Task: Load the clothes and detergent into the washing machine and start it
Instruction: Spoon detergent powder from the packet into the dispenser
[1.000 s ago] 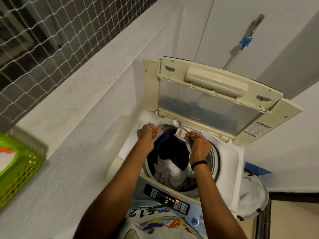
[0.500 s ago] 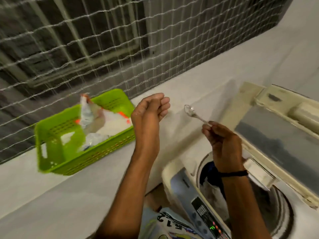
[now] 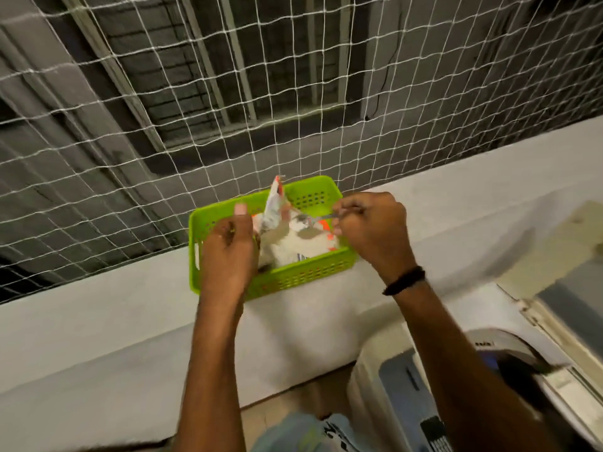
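A green perforated basket stands on the white ledge and holds an open white-and-orange detergent packet. My left hand is at the packet's left edge, fingers curled round it, thumb up. In my right hand I pinch a metal spoon whose bowl points left over the packet's opening. The washing machine sits at the lower right with its lid up and dark clothes showing in the drum.
The white ledge runs across the view, backed by a white rope net over a barred window. The machine's control panel is at the bottom right edge. A patterned garment on the person shows at the bottom.
The view swung left from the drum to the ledge. Both hands moved from the washer opening to the green basket; the spoon now points into the packet, and my left hand has taken hold of the packet.
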### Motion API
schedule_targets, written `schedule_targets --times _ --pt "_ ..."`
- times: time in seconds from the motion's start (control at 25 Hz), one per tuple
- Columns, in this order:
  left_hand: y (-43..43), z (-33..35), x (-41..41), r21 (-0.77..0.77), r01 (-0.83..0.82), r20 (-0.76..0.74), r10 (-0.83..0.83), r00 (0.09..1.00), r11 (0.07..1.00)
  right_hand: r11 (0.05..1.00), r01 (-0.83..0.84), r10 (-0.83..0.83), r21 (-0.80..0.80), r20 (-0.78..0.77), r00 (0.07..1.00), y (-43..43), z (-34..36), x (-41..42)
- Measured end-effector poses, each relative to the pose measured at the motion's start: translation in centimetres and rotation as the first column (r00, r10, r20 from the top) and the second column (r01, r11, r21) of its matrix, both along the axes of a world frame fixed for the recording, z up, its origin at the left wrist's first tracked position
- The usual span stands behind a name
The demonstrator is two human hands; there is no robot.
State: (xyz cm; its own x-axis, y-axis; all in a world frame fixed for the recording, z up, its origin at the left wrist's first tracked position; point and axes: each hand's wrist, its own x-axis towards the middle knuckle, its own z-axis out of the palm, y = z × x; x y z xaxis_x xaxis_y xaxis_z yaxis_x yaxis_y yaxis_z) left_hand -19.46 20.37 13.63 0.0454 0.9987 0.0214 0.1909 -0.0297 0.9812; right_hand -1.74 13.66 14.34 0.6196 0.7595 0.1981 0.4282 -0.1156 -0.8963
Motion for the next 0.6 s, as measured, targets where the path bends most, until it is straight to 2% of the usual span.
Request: schedule_targets --times 0.12,0.2,0.28,0.36,0.48,0.6 --pt "-0.5 0.5 -0.3 -0.096 0.013 -0.159 -0.028 0.987 0.995 0.974 0.048 0.010 -0.222 0.254 0.967 2.2 -0.3 -1.5" --pt "-0.4 1.1 -0.2 -0.144 0.040 -0.170 -0.065 0.983 0.989 0.942 0.088 0.012 -0.324 0.297 0.955 3.0 -0.4 -1.8" --pt "0.0 1.3 -0.3 -0.201 0.082 -0.159 -0.115 0.981 0.976 0.925 0.031 0.061 -0.379 0.230 0.971 3.8 -0.8 -2.0" --pt "0.5 1.1 -0.3 -0.253 0.118 -0.156 -0.161 0.975 0.960 0.909 -0.073 0.116 -0.410 0.080 0.990 4.4 -0.6 -2.5" --pt "0.7 0.8 -0.2 -0.276 0.142 -0.160 -0.192 0.968 0.950 0.912 -0.187 0.147 -0.364 -0.136 0.980 5.0 -0.4 -2.8" --pt "0.7 0.9 -0.4 -0.273 0.142 -0.136 -0.185 0.973 0.951 0.933 -0.190 0.101 -0.306 -0.282 0.954 4.5 -0.5 -2.0"
